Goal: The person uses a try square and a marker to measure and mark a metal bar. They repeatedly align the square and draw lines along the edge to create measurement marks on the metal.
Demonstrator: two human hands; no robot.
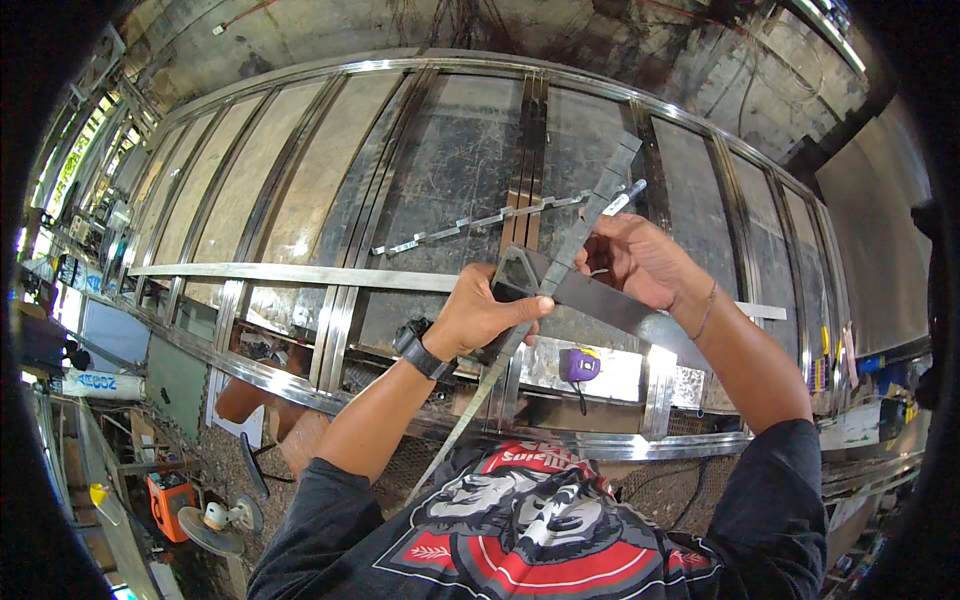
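Observation:
My left hand (485,315), with a dark watch (417,348) on its wrist, is closed around a dark square metal tube (620,310) near its open end. Its thumb presses on a long grey metal strip (568,245) with cross lines along it, which lies slantwise over the tube. The strip's narrow lower end runs down toward my shirt. My right hand (645,262) is above the tube, fingers curled, and a silver-white marker pen (626,198) sticks out past its fingertips beside the strip. Part of the pen's grip is hidden.
A large frame of shiny metal bars (330,340) spans the workbench. On it lie a notched metal strip (480,222), a flat bar (300,272) and a purple tape measure (580,366). An orange machine (170,503) and a round fan-like item (218,520) stand at lower left.

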